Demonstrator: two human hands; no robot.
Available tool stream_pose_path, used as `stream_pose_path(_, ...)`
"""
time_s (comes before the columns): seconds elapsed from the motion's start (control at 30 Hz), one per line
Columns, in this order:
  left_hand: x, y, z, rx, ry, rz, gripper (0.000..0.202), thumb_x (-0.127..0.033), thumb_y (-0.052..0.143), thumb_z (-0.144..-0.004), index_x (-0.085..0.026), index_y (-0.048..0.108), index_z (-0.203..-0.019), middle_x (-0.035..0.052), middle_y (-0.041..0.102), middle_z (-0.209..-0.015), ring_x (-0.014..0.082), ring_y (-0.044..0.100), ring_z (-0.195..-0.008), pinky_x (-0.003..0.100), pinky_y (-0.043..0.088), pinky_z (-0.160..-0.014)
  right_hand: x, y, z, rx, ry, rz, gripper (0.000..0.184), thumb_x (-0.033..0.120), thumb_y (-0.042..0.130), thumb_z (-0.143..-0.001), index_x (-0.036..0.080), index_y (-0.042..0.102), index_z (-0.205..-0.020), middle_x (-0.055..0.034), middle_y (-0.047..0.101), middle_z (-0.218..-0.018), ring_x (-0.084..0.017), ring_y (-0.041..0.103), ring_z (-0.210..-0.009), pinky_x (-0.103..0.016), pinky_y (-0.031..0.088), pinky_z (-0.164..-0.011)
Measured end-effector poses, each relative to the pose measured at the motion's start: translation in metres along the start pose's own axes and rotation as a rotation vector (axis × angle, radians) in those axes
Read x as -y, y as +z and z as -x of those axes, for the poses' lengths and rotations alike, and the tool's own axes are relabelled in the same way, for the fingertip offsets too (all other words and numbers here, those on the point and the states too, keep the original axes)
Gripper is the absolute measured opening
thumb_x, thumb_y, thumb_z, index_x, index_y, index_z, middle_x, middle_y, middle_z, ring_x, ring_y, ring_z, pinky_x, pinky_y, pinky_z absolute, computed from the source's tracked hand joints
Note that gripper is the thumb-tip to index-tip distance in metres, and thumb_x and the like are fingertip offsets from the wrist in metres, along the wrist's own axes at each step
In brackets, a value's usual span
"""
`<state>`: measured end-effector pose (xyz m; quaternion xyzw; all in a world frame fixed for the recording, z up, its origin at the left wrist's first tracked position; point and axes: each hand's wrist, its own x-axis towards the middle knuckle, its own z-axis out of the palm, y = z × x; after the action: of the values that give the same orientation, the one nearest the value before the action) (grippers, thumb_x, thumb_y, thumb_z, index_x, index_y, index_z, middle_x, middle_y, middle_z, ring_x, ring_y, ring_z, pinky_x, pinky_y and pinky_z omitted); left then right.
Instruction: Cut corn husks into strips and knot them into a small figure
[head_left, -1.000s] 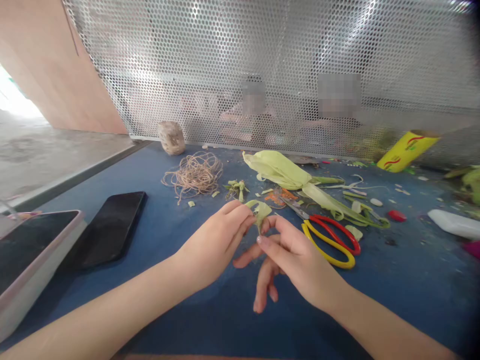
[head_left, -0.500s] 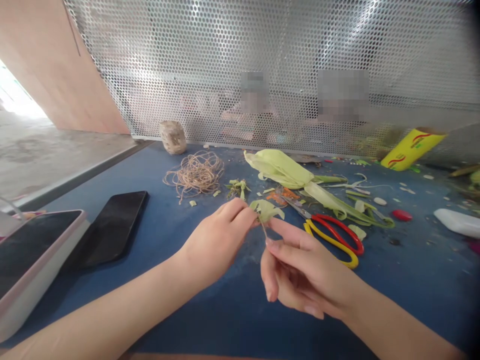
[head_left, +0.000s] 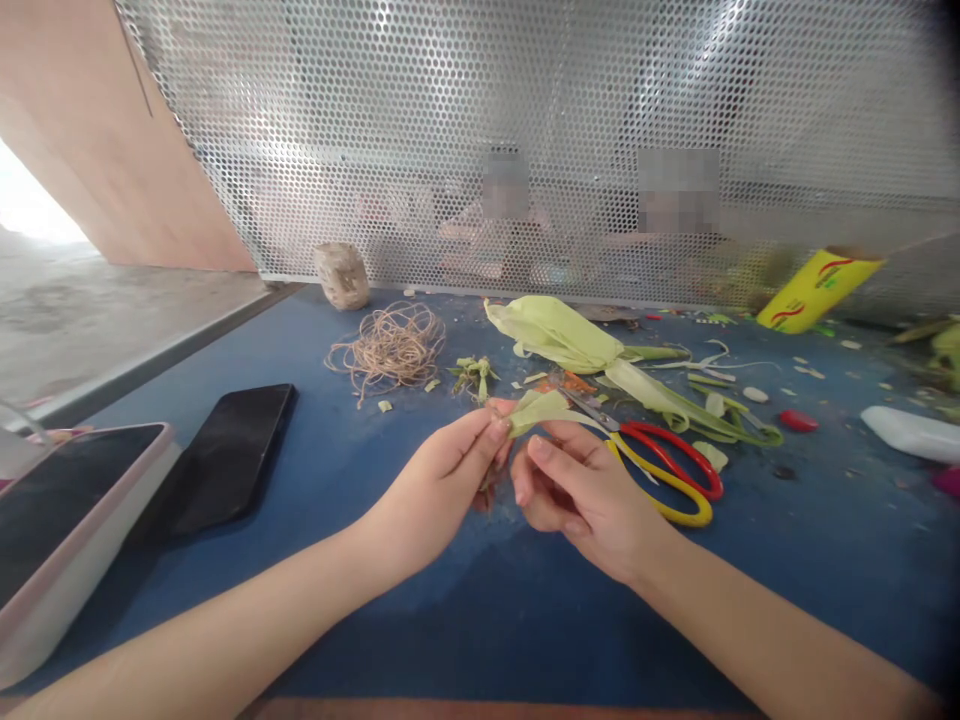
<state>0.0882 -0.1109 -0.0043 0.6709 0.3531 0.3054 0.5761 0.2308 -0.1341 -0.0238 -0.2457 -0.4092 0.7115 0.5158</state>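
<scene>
My left hand [head_left: 439, 480] pinches a small pale green strip of corn husk [head_left: 541, 407] between thumb and fingers, just above the blue table [head_left: 420, 620]. My right hand [head_left: 581, 490] is curled with its fingers closed against the lower end of the same strip. Both hands meet in the middle of the view. Right behind them lie scissors with red and yellow handles [head_left: 667, 470].
A corn husk pile [head_left: 570, 340] and scraps lie behind the scissors. Left of it are a twine tangle [head_left: 390, 345] and a twine ball [head_left: 342, 273]. A black phone [head_left: 225, 455] and a tablet [head_left: 60, 510] sit at left. A perforated metal screen [head_left: 525, 130] backs the table, people behind it.
My right hand has closed and come back up to the husk strip after dropping away from it. The left hand has kept its pinch and the strip now points right.
</scene>
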Motion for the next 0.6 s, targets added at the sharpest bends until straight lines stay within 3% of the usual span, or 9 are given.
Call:
stream_pose_path(0.2,0.004,0.003,-0.002,0.042,-0.052,0.098,0.030,-0.037,0.037,-0.090,-0.017,0.047,-0.069,-0.0042,0.043,-0.061,0.0069,0.040,-0.052,0.017,0.036,-0.047,0.001,0.003,-0.003,-0.091,-0.038,0.014,0.015,0.030,0.061,-0.078,0.019,0.067,-0.084,0.0065,0.052,-0.046,0.000,0.023,-0.032,-0.019,0.015,-0.036)
stream_pose_path(0.37,0.000,0.004,-0.003,0.141,-0.161,0.341,0.028,-0.036,0.040,-0.090,-0.017,0.046,-0.070,-0.0055,0.034,-0.060,0.0057,0.032,-0.049,0.015,0.031,-0.044,0.008,-0.005,-0.003,-0.155,-0.077,0.218,0.028,0.028,0.062,-0.078,0.014,0.061,-0.054,0.0052,0.050,-0.045,0.000,0.028,-0.033,-0.019,0.018,-0.035)
stream_pose_path(0.47,-0.004,0.004,-0.002,0.237,-0.232,0.552,0.028,-0.035,0.042,-0.090,-0.017,0.043,-0.069,-0.0051,0.034,-0.062,0.0050,0.030,-0.049,0.015,0.024,-0.042,0.010,-0.011,-0.003,-0.174,-0.122,0.315,0.019,0.027,0.066,-0.074,0.016,0.065,-0.060,0.0032,0.055,-0.048,-0.005,0.042,-0.040,-0.018,0.034,-0.039)
stream_pose_path(0.6,-0.009,0.001,0.000,0.370,-0.336,0.757,0.025,-0.031,0.046,-0.088,-0.016,0.043,-0.068,-0.0039,0.039,-0.064,0.0042,0.034,-0.048,0.015,0.026,-0.042,0.012,-0.014,-0.003,-0.061,-0.080,0.225,0.009,0.028,0.065,-0.075,0.021,0.070,-0.078,0.0010,0.062,-0.058,-0.011,0.059,-0.053,-0.026,0.052,-0.053)
